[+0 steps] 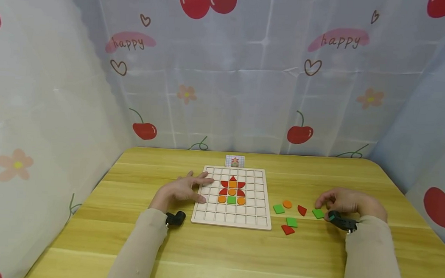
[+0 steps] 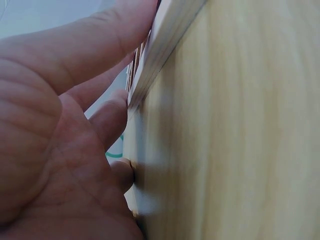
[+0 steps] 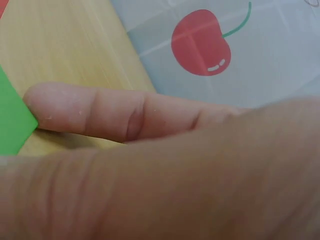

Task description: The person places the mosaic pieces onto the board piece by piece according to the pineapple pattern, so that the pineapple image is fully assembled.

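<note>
A square wooden grid board (image 1: 211, 218) lies on the table. On it, red, orange and green pieces form a figure: an orange square, several orange discs, red shapes and a green square (image 1: 232, 200). My left hand (image 1: 183, 188) rests at the board's left edge with fingers spread, thumb and fingertips over the rim. In the left wrist view, the thumb meets the board's side (image 2: 157, 50). To the right of the board, my right hand (image 1: 341, 200) pinches a green square tile (image 1: 318, 213) between thumb and finger. A fingertip (image 3: 50, 106) touches that tile's corner in the right wrist view.
Between board and right hand lie loose pieces: green squares (image 1: 278, 209) (image 1: 291, 222), an orange disc (image 1: 287, 204) and red quarter-round pieces (image 1: 302, 210) (image 1: 287, 230). A small picture card (image 1: 234, 161) lies behind the board. A cherry-print curtain (image 1: 240, 106) hangs beyond the table.
</note>
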Demonstrator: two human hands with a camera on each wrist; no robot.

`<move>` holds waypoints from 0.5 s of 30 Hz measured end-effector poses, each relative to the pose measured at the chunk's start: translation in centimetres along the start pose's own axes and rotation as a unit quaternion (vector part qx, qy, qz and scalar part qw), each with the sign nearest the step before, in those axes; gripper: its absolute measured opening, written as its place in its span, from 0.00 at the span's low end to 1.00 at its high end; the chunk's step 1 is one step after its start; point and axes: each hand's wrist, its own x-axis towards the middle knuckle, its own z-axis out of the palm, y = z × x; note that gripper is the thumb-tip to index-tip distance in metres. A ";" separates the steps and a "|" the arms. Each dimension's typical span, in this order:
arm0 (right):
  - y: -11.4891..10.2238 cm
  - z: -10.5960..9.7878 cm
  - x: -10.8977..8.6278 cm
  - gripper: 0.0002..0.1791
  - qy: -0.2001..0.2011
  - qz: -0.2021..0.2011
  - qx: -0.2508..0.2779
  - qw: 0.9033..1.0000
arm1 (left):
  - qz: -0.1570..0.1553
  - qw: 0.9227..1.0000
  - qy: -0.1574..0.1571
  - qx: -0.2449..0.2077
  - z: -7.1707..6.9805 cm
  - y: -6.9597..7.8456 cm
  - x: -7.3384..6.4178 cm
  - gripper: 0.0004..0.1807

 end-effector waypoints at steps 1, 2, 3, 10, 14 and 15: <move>-0.1 0.0 0.0 0.17 0.000 0.000 0.002 1.000 | 0.002 1.000 0.000 0.000 0.0 0.0 0.0 0.39; -0.2 0.0 0.0 0.18 0.001 0.001 0.002 1.000 | 0.004 1.000 0.000 0.000 0.0 0.0 -0.1 0.39; -0.2 0.0 0.0 0.18 0.003 0.000 0.003 1.000 | 0.004 1.000 0.000 0.000 0.0 0.0 -0.1 0.39; -0.4 0.2 0.4 0.19 0.016 -0.027 -0.002 0.999 | 0.005 1.000 -0.004 0.001 0.1 0.3 -0.3 0.40; -0.9 0.2 0.9 0.19 0.024 -0.058 0.000 0.998 | 0.008 1.000 -0.004 0.003 0.0 0.3 -0.3 0.40; -1.2 0.1 1.0 0.19 0.026 -0.064 0.003 0.998 | 0.008 1.000 -0.003 0.001 0.0 0.3 -0.3 0.40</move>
